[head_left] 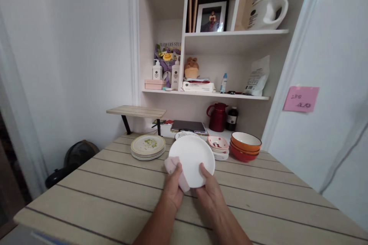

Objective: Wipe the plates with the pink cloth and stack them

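A round white plate [193,157] is held up over the table, tilted toward me. My left hand [174,185] grips its lower left edge, with a pale pink cloth [181,179] pinched between thumb and plate. The cloth folds over the rim and hangs below it. My right hand [209,188] is closed on the lower right edge, its thumb on the plate's face and its fingers hidden underneath. Behind the white plate, a patterned plate [184,134] shows only in part.
On the slatted table [115,187] stand a stack of floral plates [148,145] at left, small pink-and-white dishes [218,143] and orange-red bowls [245,145] at right. Behind are a raised wooden shelf [136,111], a laptop [188,126], a red jug [217,118] and a dark bottle [232,118].
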Demonstrator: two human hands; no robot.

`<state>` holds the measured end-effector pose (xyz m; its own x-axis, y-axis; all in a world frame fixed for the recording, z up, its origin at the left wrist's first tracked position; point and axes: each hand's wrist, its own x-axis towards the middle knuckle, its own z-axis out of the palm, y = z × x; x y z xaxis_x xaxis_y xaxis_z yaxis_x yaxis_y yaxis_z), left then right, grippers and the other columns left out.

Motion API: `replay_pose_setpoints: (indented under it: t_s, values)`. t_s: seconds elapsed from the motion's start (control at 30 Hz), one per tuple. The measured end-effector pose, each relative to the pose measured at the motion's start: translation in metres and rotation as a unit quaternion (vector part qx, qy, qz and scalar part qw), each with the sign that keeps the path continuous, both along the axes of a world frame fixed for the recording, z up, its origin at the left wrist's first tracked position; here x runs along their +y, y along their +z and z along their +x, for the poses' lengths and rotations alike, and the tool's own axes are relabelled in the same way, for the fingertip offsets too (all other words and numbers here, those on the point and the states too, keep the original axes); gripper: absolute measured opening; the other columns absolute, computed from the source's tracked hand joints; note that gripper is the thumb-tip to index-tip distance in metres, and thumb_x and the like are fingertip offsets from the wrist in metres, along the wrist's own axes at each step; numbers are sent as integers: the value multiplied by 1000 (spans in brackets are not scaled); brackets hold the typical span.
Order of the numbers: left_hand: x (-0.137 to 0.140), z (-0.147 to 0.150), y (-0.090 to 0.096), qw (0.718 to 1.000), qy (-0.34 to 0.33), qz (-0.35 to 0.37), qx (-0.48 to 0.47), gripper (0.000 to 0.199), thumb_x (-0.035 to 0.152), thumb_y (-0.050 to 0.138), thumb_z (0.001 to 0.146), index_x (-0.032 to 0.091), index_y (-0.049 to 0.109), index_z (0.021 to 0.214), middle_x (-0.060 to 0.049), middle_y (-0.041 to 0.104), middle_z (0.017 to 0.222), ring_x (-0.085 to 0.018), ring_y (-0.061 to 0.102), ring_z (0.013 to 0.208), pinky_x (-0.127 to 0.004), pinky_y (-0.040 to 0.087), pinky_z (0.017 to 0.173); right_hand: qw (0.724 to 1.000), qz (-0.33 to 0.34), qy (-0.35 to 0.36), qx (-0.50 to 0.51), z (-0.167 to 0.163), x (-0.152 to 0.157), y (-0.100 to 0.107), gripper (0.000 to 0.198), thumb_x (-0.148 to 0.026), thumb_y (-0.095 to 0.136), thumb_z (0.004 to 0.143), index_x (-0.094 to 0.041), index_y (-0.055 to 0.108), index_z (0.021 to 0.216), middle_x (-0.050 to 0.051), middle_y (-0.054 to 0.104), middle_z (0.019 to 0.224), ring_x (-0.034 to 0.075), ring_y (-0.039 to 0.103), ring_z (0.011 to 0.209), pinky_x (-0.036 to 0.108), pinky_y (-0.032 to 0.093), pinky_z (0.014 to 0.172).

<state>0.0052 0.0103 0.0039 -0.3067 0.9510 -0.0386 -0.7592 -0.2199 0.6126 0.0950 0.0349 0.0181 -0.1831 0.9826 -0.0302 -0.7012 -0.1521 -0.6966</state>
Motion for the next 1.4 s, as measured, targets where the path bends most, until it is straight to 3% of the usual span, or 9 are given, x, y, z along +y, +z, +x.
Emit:
replay_pose_setpoints:
  t_s: [0.1, 0.23, 0.3, 0.43, 0.57, 0.63, 0.73, 0.93, 1.4]
  values:
    - [-1, -8, 2, 1000, 22, -3, 5, 57, 36, 81, 69, 17, 60, 119, -14, 68, 119, -31, 64, 110, -41, 53, 95, 997, -6, 33, -70, 15, 5, 11, 49, -33, 78, 64, -15, 61, 106, 9, 75, 96, 24, 70, 85, 36, 56, 73]
    - [0, -12, 3, 999, 29, 4, 13, 58, 33, 83, 67, 16, 61, 118, -14, 70, 116, -30, 65, 108, -41, 52, 95, 991, 14, -5, -132, 45, 18, 33, 53, -29, 81, 60, -21, 59, 108, 0, 73, 75, 17, 64, 61, 24, 46, 51]
    - [1, -10, 3, 1000, 19, 11, 15, 59, 31, 83, 66, 15, 60, 118, -15, 70, 114, -31, 65, 107, -41, 51, 96, 985, 36, 3, -166, 58, 22, 49, 56, -28, 82, 59, -21, 60, 111, 1, 73, 77, 19, 65, 63, 26, 46, 53]
    - [-3, -5, 7, 999, -19, 35, 21, 63, 30, 82, 67, 15, 58, 123, -15, 69, 117, -32, 65, 108, -44, 49, 98, 927, 157, 139, -312, 73, 26, 85, 54, -30, 80, 61, -20, 64, 112, 6, 75, 88, 25, 68, 76, 33, 51, 64]
    - [-10, -1, 13, 995, -74, 59, 28, 64, 30, 82, 68, 16, 57, 125, -15, 69, 117, -32, 63, 110, -45, 47, 100, 904, 114, 224, -346, 80, 30, 106, 50, -32, 80, 62, -17, 66, 108, 12, 76, 91, 28, 70, 77, 37, 53, 65]
    - [-12, 0, 14, 993, -92, 63, 28, 62, 30, 82, 69, 15, 58, 125, -15, 69, 118, -32, 63, 111, -45, 47, 101, 915, 80, 218, -330, 79, 32, 105, 48, -32, 80, 62, -15, 66, 105, 14, 76, 90, 29, 71, 76, 41, 55, 68]
    - [-12, -1, 14, 993, -98, 55, 27, 59, 31, 80, 71, 14, 59, 123, -16, 69, 117, -32, 64, 110, -45, 47, 100, 939, 49, 143, -310, 73, 32, 93, 43, -30, 81, 60, -13, 67, 98, 15, 76, 80, 30, 70, 67, 42, 55, 60]
    - [-5, -7, 8, 996, -82, 29, -3, 59, 36, 78, 72, 16, 59, 124, -15, 70, 115, -31, 65, 107, -44, 48, 98, 964, 43, 65, -255, 58, 25, 62, 44, -33, 78, 63, -14, 66, 100, 11, 76, 73, 26, 69, 58, 36, 54, 53]
    - [4, -8, 0, 994, -106, 17, -32, 57, 35, 73, 78, 13, 57, 127, -16, 69, 117, -31, 63, 112, -45, 46, 100, 989, -20, -31, -142, 49, 25, 31, 53, -30, 82, 55, -11, 64, 101, 10, 75, 69, 26, 69, 56, 37, 55, 53]
